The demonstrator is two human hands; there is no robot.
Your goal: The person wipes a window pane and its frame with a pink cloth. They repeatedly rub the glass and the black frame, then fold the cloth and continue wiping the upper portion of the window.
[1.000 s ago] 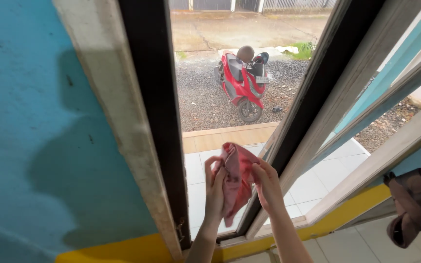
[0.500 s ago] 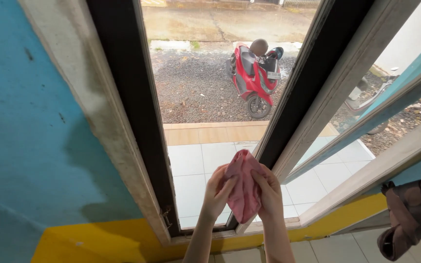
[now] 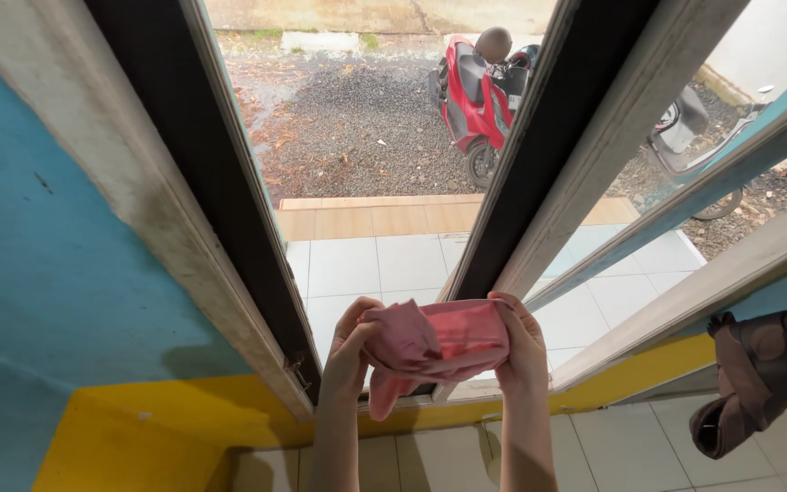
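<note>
Both hands stretch a pink cloth in front of the lower window frame.

The left hand pinches one bunched end of the pink cloth and the right hand curls its fingers over the other end, so the cloth spans between the fingertips, with a loose corner drooping below the left fingers. Just beyond the fingers sits the bottom rail of the dark window frame; the glass pane rises above them. By my reading, the cloth is being folded or readied and is not pressed to the glass. A red scooter stands far past the fingertips outside.
</note>
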